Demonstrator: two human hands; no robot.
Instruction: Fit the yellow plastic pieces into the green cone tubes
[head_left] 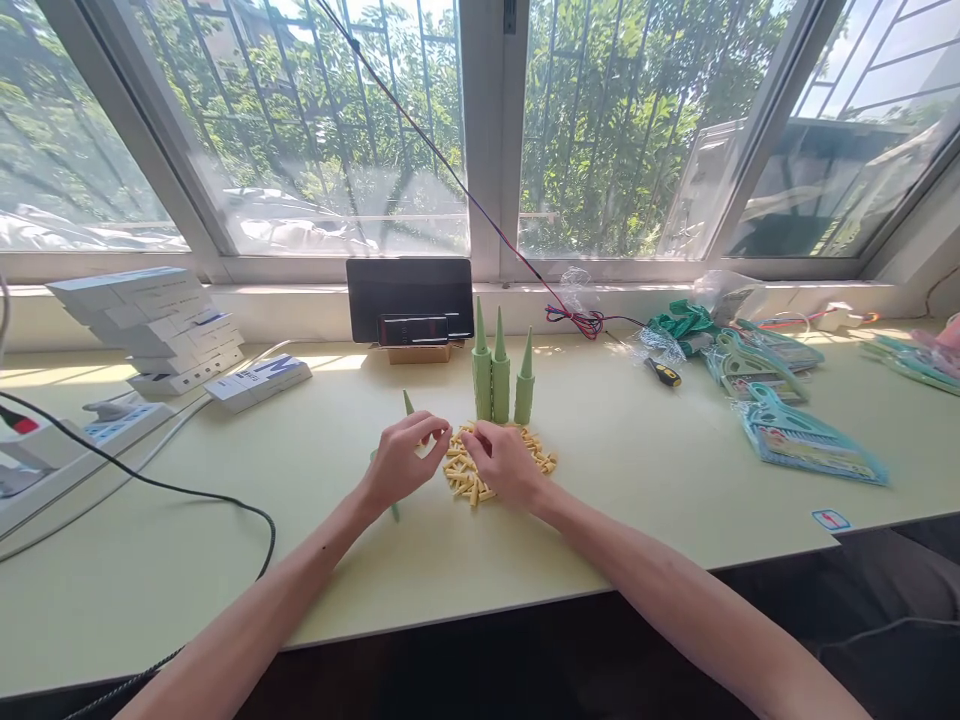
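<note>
My left hand [407, 458] is raised beside a pile of small tan, stubby pieces [474, 488], thumb and forefinger pinched together. Whatever sits between those fingertips is too small to make out. Over the pile, my right hand [504, 462] has its fingers curled in, and what they grip is hidden. Just behind it stand three upright pale green stacks of nested cones with pointed tips: a left stack [481, 375], a middle stack [500, 380] and a shorter right stack [524, 392]. Another green cone [408, 402] shows behind my left hand, partly covered.
A black tablet [409, 290] leans at the back, a phone [412, 330] before it. White boxes [169, 335] and a power strip [82, 450] occupy the left. Bagged dustpan-and-brush sets [814, 440] and a yellow-black cutter [664, 373] lie right. Cables [187, 488] cross the left side.
</note>
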